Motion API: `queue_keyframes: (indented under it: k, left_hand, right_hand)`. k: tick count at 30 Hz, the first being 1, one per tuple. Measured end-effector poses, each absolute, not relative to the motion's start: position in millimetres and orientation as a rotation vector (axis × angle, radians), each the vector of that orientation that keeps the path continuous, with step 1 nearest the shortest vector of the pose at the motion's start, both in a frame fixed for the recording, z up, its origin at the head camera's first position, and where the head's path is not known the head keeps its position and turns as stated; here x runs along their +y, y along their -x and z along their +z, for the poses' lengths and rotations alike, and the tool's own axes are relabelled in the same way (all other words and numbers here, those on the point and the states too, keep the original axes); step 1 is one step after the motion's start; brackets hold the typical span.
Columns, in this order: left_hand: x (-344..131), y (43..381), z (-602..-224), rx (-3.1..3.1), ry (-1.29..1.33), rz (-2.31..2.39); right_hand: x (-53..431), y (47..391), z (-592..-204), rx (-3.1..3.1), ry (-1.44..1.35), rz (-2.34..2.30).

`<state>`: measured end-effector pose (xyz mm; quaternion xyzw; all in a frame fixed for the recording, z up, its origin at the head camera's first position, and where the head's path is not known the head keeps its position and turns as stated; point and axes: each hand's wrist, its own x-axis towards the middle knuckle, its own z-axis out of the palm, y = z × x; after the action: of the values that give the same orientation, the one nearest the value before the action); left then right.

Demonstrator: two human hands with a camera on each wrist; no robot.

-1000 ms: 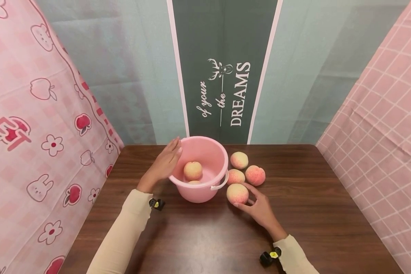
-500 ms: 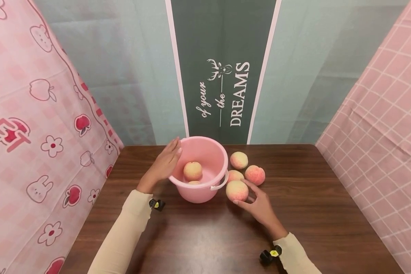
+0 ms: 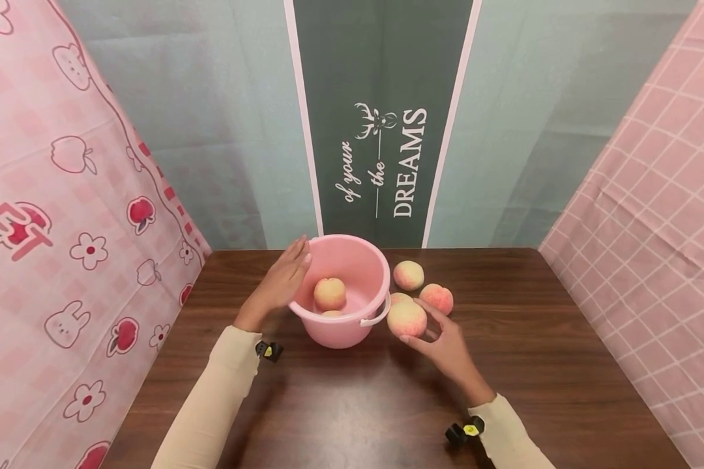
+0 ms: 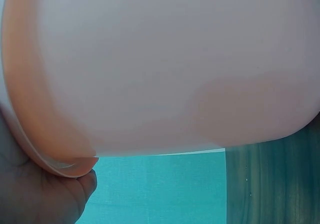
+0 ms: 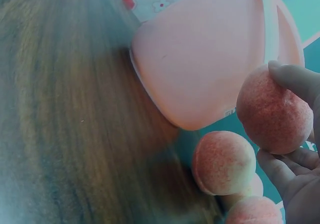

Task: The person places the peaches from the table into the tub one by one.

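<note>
A pink bucket with a white handle stands on the table, with two peaches inside; one peach shows well, the other mostly hides behind the near rim. My left hand lies against the bucket's left rim, fingers straight in the head view. The left wrist view has that hand touching the rim. Between thumb and fingers, my right hand holds a yellow-pink peach just right of the bucket, above the table in the right wrist view. It partly covers another peach behind it.
Behind the held peach, a pale peach and a redder peach sit on the brown wooden table. Hanging cloth rises at the table's back edge, with pink patterned cloths on both sides.
The right hand has lifted the peach slightly, and it covers more of the peach behind. The left hand and the bucket have stayed in place.
</note>
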<state>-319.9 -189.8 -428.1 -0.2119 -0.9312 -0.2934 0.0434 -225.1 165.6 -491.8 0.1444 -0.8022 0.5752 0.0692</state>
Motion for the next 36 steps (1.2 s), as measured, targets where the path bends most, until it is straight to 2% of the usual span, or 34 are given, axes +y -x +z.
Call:
queue_keyframes:
  k: [26,36]
  left_hand:
    - [-190,320,-427,-2.854,0.659,-0.892]
    - [-190,321,-428,-2.854,0.656,-0.882]
  right_hand:
    - [166,224,-466,-2.400,-0.333,1.687]
    - [166,231,-473,-2.310,-0.314,1.751]
